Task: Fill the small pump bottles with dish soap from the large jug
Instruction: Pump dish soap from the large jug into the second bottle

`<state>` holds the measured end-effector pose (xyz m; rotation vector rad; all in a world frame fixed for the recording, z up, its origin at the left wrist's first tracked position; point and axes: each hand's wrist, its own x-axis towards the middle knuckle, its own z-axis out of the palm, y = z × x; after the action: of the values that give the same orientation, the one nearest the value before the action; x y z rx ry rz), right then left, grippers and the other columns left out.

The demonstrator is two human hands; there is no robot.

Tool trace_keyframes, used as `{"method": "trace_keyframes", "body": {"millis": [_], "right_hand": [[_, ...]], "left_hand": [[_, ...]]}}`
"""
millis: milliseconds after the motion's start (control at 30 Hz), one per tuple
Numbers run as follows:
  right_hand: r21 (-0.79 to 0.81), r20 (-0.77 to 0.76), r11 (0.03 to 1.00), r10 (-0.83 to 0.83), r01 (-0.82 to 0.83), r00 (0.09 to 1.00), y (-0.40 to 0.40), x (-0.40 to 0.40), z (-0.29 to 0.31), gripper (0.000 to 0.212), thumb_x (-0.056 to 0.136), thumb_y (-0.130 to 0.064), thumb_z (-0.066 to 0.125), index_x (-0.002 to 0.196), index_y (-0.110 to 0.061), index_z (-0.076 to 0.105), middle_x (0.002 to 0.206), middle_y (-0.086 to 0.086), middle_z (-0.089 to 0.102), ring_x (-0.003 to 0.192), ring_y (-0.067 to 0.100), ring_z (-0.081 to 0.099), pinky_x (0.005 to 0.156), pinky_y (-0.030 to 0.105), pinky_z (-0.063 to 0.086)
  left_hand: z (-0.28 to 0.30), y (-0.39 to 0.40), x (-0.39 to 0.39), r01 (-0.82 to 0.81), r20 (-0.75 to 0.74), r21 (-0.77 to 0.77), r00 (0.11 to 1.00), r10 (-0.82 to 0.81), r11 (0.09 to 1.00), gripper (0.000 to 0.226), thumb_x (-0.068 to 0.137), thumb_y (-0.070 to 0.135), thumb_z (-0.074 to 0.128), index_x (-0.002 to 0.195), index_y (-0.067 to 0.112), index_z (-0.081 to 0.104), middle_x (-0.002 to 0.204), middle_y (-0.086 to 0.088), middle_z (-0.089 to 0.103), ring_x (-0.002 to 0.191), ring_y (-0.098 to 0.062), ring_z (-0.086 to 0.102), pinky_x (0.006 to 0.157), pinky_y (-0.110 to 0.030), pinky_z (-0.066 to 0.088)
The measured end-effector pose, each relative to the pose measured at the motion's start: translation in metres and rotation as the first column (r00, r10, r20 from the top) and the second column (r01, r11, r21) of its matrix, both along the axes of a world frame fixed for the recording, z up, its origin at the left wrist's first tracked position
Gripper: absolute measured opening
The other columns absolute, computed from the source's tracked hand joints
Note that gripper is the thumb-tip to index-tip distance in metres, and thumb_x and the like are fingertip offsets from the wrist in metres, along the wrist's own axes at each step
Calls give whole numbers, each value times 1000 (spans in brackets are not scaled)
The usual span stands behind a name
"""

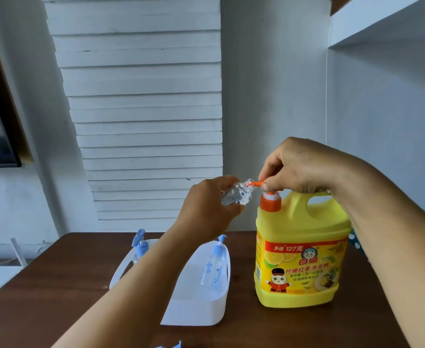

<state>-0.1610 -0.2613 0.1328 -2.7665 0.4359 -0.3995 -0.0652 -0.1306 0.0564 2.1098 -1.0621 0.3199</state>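
Left hand [206, 209] grips uncapped clear plastic bottle [234, 194], tilted, mouth at orange spout [256, 183] of yellow jug [304, 247]. Right hand [304, 167] pinches the pump head: press slowly (keep mouth under spout).

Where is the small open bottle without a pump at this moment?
In the head view, the left hand holds the small bottle in the air, tilted, its mouth at the orange spout of the yellow jug, above the white tray.
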Motion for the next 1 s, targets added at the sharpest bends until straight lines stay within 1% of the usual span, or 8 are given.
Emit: {"method": "trace_keyframes", "body": {"millis": [33, 100, 133, 233, 367, 467, 767, 1000], "right_hand": [[1, 4, 1000, 3, -3, 1000, 0, -1, 1, 10, 78, -24, 73, 87, -24, 76, 84, -6, 69, 78, 8, 61, 61, 24, 47], [9, 28, 1000, 5, -5, 1000, 0, -3, 3, 10, 79, -24, 72, 88, -23, 76, 83, -6, 69, 81, 11, 62, 65, 27, 49], [5, 40, 1000, 7, -7, 999, 0, -4, 5, 9, 80, -24, 71, 88, -23, 76, 83, -6, 68, 82, 13, 63, 65, 27, 48], [-11, 49, 1000, 2, -1, 999, 2, -4, 7, 8, 80, -23, 71, 87, -23, 75, 81, -6, 69, 81, 14, 63, 60, 24, 45], [-13, 49, 1000, -1, 1, 999, 2, -4, 8, 9, 81, -21, 70, 89, -21, 75, 83, -5, 68, 76, 10, 60, 59, 21, 44], [-5, 60, 1000, -4, 5, 998, 2, -4, 8, 10, 82, -21, 70, 90, -20, 75, 84, -5, 68, 73, 9, 57, 57, 21, 43], [-2, 77, 1000, -4, 4, 997, 7, -6, 4, 14, 85, -17, 65, 97, -15, 74, 83, -3, 64, 68, 6, 51, 52, 19, 37], [2, 78, 1000, -26, 26, 997, 10, -7, 3, 11, 86, -19, 63, 94, -19, 72, 88, -2, 64, 72, 10, 53, 54, 19, 40]], "left_hand": [[0, 0, 0, 3, -3, -6, 1000, -3, 1000, 40, 80, 25, 68, 118, 26, 59, 112, 2, 68, 85, -9, 58, 68, -14, 45], [0, -2, 0, 2, -23, -27, 1000, -2, 1000, 35, 79, 26, 69, 113, 27, 60, 108, 2, 69, 85, -11, 59, 72, -20, 49], [0, -2, 0, -2, -39, -43, 999, 0, 999, 33, 79, 26, 69, 111, 27, 61, 106, 3, 69, 86, -12, 61, 74, -23, 50], [-1, -6, 0, 5, -117, -93, 993, -16, 996, 35, 77, 24, 71, 111, 24, 61, 100, 5, 67, 83, -11, 62, 72, -21, 50], [-4, -9, -1, 15, -249, -149, 967, -53, 989, 37, 76, 22, 72, 111, 21, 60, 100, 4, 67, 86, -14, 65, 77, -29, 56], [-5, -10, 0, 5, -308, -177, 950, -60, 984, 39, 74, 20, 74, 110, 20, 59, 100, 5, 66, 89, -17, 66, 78, -29, 55], [-9, -8, 0, -19, -370, -206, 927, -60, 978, 42, 69, 22, 79, 105, 18, 57, 98, 4, 65, 85, -18, 66, 80, -34, 55], [-8, -7, -2, -22, -386, -211, 920, -63, 977, 41, 70, 21, 79, 103, 21, 55, 99, 5, 63, 87, -20, 66, 81, -35, 55]]}}
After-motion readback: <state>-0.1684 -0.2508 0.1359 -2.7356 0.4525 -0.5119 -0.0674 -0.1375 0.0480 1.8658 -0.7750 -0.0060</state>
